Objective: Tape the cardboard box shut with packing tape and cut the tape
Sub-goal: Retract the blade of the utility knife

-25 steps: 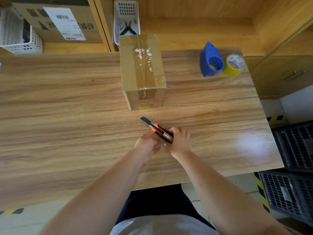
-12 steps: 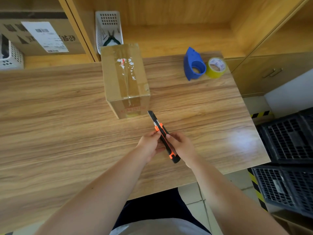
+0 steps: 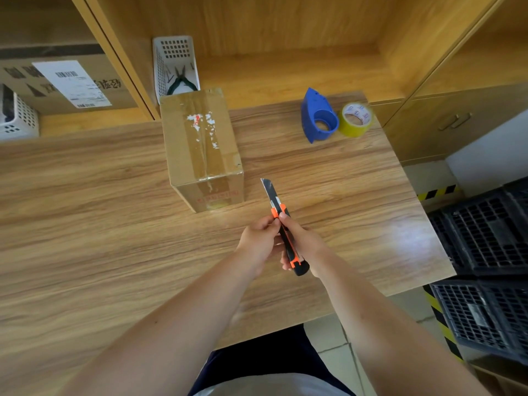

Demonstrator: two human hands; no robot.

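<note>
Wood-grain laminate tabletop running wide, backed by honey-coloured wooden shelving. On the shelf, a white perforated plastic basket with dark-handled pliers inside. Further left, a labelled brown carton. Off the table's right edge, stacked black plastic crates. Toward the table's back, a closed brown cardboard box, clear tape along its top seam. Well apart to the right, a blue plastic tape dispenser touching a yellowish roll of packing tape. Nearer the front, an orange-and-black utility knife, blade extended and pointing away, just right of the box's near corner. Right hand wrapped around the handle; left hand pinching the orange slider area with fingertips. Both forearms bare, reaching forward over the table.
</note>
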